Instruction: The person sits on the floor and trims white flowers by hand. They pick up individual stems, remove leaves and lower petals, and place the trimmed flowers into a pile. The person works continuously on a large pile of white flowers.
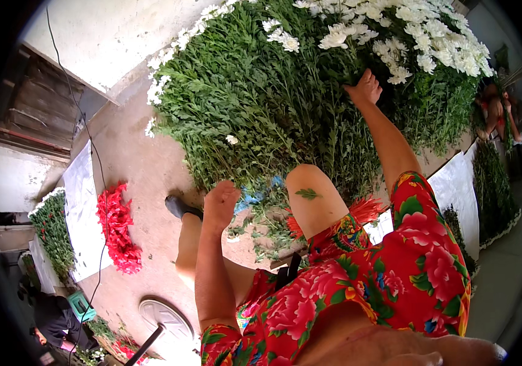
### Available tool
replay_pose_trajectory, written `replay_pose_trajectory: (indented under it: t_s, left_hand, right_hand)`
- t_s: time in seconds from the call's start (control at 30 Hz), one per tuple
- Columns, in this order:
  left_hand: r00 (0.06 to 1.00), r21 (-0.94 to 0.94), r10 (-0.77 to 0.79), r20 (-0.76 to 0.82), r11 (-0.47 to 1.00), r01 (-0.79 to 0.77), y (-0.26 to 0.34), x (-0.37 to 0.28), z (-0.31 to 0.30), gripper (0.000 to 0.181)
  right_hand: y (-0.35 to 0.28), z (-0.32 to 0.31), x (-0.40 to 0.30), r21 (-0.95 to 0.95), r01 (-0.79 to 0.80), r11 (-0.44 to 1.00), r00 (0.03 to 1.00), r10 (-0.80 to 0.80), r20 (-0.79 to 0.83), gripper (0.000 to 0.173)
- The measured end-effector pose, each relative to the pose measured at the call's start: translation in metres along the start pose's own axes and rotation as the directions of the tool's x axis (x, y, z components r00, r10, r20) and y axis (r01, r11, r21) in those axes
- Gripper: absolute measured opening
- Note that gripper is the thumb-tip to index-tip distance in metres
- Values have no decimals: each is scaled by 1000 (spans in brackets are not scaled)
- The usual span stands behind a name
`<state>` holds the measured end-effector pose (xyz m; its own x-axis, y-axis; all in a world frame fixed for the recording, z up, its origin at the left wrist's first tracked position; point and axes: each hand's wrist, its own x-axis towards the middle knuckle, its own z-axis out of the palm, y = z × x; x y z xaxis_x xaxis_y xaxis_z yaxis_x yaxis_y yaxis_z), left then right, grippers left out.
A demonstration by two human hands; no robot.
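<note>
A large heap of white chrysanthemums (pixel 261 91) with leafy green stems fills the upper middle, the blooms (pixel 444 41) mostly along its far and right edges. My right hand (pixel 365 89) reaches out to the heap beside the stems, thumb spread from the fingers, with nothing visible held. My left hand (pixel 221 203) hovers near the heap's near edge, above the floor. Its fingers are foreshortened, and whether they hold anything cannot be seen. A loose green leaf (pixel 308 194) rests on my right knee.
Red ribbon strips (pixel 119 228) lie on the floor at left beside a white sheet (pixel 84 215). A cable (pixel 91 137) hangs across the left side. A round metal stand base (pixel 164 315) is below. Other people sit at lower left (pixel 57 320) and far right (pixel 501 114).
</note>
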<state>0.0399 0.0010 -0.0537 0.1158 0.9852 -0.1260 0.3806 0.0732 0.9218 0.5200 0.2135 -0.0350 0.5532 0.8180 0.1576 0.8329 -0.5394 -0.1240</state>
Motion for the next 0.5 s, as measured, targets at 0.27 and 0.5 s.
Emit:
replay_pose_trajectory:
  t_s: [0.27,0.5]
  left_hand:
    - [1000,82,3,9,997,-4,5,-7,-1,34]
    - [997,38,76,30,996,-78,22,-7,15,32]
  right_hand:
    - [98,8,3,555,109,825,993,-70,-91,58]
    - [97,-81,-51,486,362,796,928,-257,-270,46]
